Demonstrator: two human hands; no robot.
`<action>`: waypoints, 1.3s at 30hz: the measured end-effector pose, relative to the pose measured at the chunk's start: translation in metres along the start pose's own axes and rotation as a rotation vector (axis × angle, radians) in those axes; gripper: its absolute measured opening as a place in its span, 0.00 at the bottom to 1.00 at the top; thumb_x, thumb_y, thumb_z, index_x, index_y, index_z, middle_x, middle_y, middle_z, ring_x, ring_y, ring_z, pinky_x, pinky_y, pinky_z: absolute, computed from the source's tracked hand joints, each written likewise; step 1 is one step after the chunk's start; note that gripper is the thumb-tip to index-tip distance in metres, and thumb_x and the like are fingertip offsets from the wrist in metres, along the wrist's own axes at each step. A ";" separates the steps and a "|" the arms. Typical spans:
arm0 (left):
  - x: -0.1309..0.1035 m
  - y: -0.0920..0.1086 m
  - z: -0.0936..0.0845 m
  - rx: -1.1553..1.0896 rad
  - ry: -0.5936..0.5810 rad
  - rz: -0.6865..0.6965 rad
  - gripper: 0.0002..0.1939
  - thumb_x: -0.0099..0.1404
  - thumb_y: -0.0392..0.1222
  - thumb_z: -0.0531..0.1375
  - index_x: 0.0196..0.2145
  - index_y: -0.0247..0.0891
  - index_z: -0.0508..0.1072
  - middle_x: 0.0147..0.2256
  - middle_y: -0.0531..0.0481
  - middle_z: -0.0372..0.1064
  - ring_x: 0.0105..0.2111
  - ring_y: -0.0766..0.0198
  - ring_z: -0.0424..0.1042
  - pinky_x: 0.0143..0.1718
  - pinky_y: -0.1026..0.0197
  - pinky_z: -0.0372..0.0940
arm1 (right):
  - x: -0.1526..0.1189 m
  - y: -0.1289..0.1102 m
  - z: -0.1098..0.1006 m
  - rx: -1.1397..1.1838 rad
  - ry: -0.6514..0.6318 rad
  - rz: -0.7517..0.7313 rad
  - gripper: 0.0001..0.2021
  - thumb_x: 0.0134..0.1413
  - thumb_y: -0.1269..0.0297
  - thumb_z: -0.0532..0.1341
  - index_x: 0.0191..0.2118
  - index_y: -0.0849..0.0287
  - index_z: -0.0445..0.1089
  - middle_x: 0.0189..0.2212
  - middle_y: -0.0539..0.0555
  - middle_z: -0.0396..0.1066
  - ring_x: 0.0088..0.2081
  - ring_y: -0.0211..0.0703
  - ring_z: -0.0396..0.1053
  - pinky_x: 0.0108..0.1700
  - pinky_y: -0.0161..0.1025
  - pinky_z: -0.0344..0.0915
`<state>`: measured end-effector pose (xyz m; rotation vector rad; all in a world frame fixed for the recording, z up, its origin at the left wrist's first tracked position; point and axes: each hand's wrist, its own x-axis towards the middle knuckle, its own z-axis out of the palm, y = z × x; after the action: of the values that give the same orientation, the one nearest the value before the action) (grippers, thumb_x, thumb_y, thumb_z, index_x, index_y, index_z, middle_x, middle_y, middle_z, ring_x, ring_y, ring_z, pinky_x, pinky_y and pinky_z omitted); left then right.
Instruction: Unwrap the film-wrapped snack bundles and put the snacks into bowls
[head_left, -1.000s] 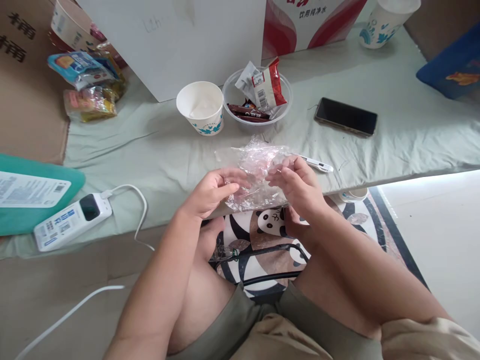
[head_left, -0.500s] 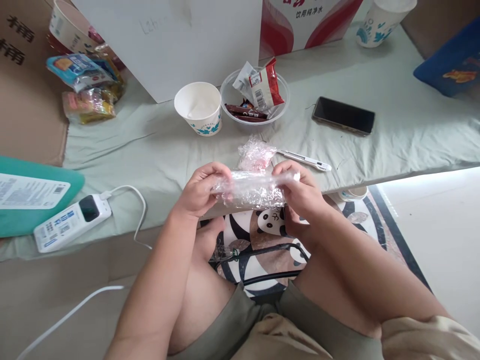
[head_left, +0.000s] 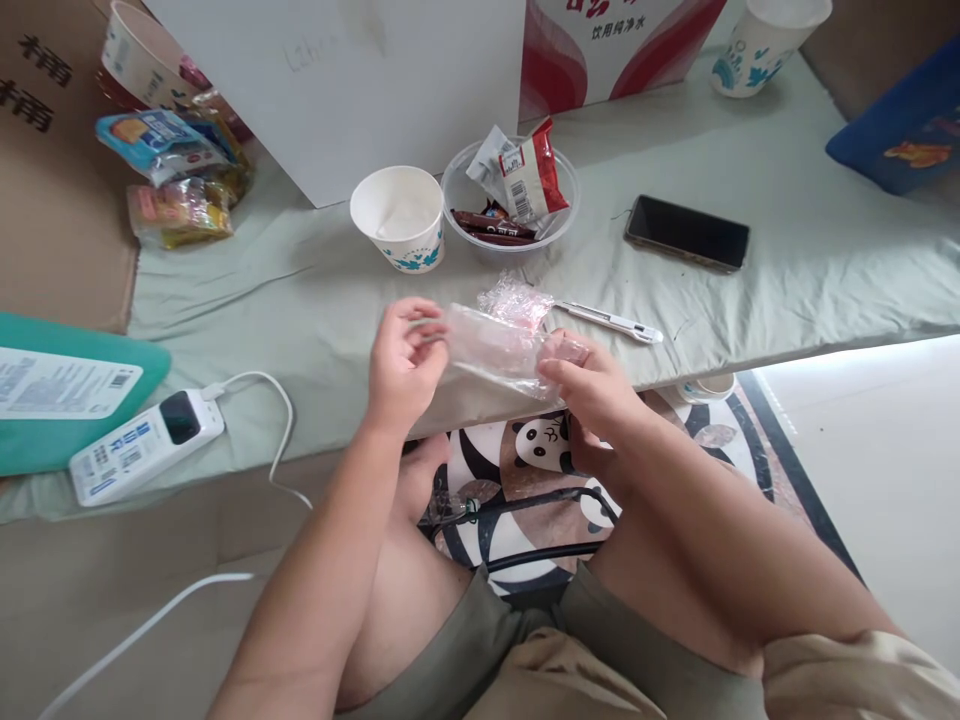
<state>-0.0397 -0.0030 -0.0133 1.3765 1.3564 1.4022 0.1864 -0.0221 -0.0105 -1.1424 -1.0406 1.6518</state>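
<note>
A clear plastic bag or wrapper [head_left: 491, 345] stretches out over the front edge of the cloth-covered surface. My right hand [head_left: 596, 380] pinches its right end between thumb and fingers. At the other end is my left hand [head_left: 405, 365], its fingers half curled and apart, close beside the plastic's loose edge; slight blur hides whether the fingertips touch it. Just behind the plastic lies a crumpled piece of clear wrap with something pink inside [head_left: 517, 300]. A white utility knife [head_left: 611, 320] rests to the right of that wrap.
Behind my hands stand a paper cup [head_left: 397, 220] and a clear bowl [head_left: 566, 215] of packaged snacks. A phone [head_left: 688, 232] lies to the right. On the left are a white power bank with a cable [head_left: 150, 445], a green container [head_left: 75, 390] and snack packets [head_left: 176, 180].
My left hand has come off the plastic's left end and risen slightly. The plastic has spread from a bunched strip into a flatter, tilted sheet, still in my right hand.
</note>
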 end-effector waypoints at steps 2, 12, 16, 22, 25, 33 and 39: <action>-0.007 0.001 0.004 0.157 0.217 0.202 0.10 0.61 0.36 0.63 0.39 0.44 0.67 0.39 0.49 0.67 0.42 0.60 0.71 0.48 0.53 0.69 | -0.001 0.002 0.002 0.000 0.056 -0.070 0.09 0.51 0.63 0.66 0.29 0.56 0.64 0.26 0.47 0.64 0.28 0.35 0.59 0.31 0.36 0.56; -0.046 0.019 0.040 -0.208 -0.402 -0.126 0.25 0.64 0.61 0.65 0.51 0.43 0.72 0.47 0.44 0.76 0.45 0.55 0.76 0.46 0.54 0.72 | -0.018 0.009 0.024 0.154 -0.237 -0.107 0.15 0.55 0.49 0.68 0.33 0.53 0.67 0.28 0.48 0.64 0.30 0.40 0.63 0.37 0.41 0.64; -0.037 0.016 0.037 -0.227 -0.273 -0.213 0.20 0.63 0.61 0.66 0.41 0.41 0.75 0.38 0.48 0.77 0.39 0.58 0.76 0.41 0.57 0.71 | -0.013 0.010 0.021 0.208 -0.191 -0.092 0.14 0.54 0.49 0.67 0.40 0.52 0.72 0.35 0.51 0.71 0.38 0.42 0.70 0.46 0.44 0.69; -0.006 0.004 0.001 0.036 0.168 0.029 0.12 0.66 0.49 0.68 0.39 0.41 0.72 0.34 0.57 0.71 0.35 0.67 0.68 0.40 0.61 0.63 | -0.003 0.004 0.009 0.159 -0.032 -0.026 0.12 0.52 0.53 0.63 0.37 0.55 0.68 0.37 0.52 0.71 0.40 0.41 0.72 0.42 0.39 0.67; 0.034 0.013 -0.010 0.177 0.433 0.136 0.11 0.62 0.36 0.69 0.34 0.38 0.68 0.31 0.59 0.64 0.33 0.71 0.62 0.39 0.62 0.59 | 0.000 0.002 0.006 0.156 -0.029 -0.023 0.12 0.51 0.52 0.63 0.35 0.56 0.68 0.34 0.51 0.69 0.36 0.39 0.69 0.39 0.38 0.63; 0.156 0.053 0.023 1.002 0.215 -0.074 0.10 0.54 0.25 0.65 0.34 0.34 0.72 0.35 0.51 0.72 0.43 0.57 0.70 0.54 0.52 0.59 | 0.001 -0.003 0.003 0.159 0.011 0.019 0.10 0.50 0.55 0.62 0.32 0.57 0.69 0.29 0.49 0.68 0.33 0.38 0.65 0.39 0.39 0.59; 0.196 0.036 0.026 1.273 -0.348 -0.395 0.10 0.50 0.29 0.71 0.26 0.37 0.74 0.28 0.49 0.71 0.42 0.55 0.69 0.56 0.46 0.62 | 0.004 -0.002 0.000 0.177 0.005 0.003 0.09 0.53 0.57 0.61 0.32 0.57 0.71 0.28 0.49 0.68 0.32 0.38 0.65 0.39 0.40 0.59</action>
<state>-0.0385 0.1854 0.0566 1.7811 2.1991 -0.1197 0.1860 -0.0177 -0.0092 -1.0317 -0.8709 1.7060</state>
